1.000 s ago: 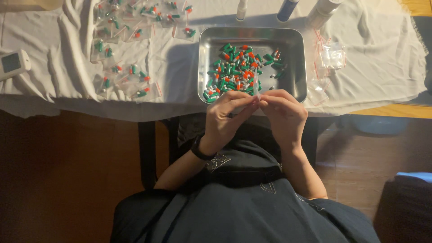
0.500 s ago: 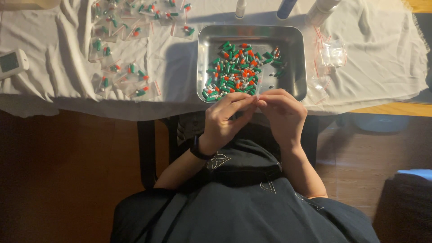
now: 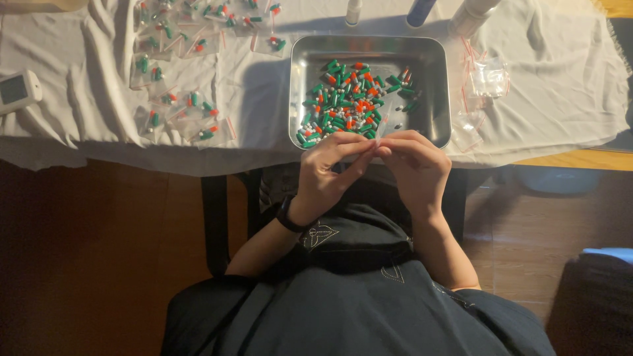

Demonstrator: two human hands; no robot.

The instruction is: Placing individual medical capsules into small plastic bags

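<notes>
Both hands raised together just below the near edge of the table, above the lap; left hand [image 3: 328, 173] curled, fingers bent inward, thumb and forefinger pinched toward the right hand; right hand [image 3: 414, 170] likewise curled, fingertips meeting those of the left; a small pale item [image 3: 376, 146] sits between the two sets of fingertips, too small to identify, and which hand actually grips it cannot be told; black band [image 3: 287, 216] on the left wrist. Metal tray [image 3: 436, 79] lies on the white cloth [image 3: 560, 86] just beyond the hands, its near rim close to the knuckles; inside it a heap of capsules [image 3: 349, 102], green, orange and white, gathered in the left and middle part, right part of the tray floor bare. Left of the tray, well apart, small clear bags [image 3: 178, 112] with a few capsules each, scattered over the cloth; right of the tray, empty clear bags [image 3: 488, 76] with red strips; small white device [image 3: 16, 91] at the far left edge; three bottle bases [image 3: 419, 10] at the top edge behind the tray.
</notes>
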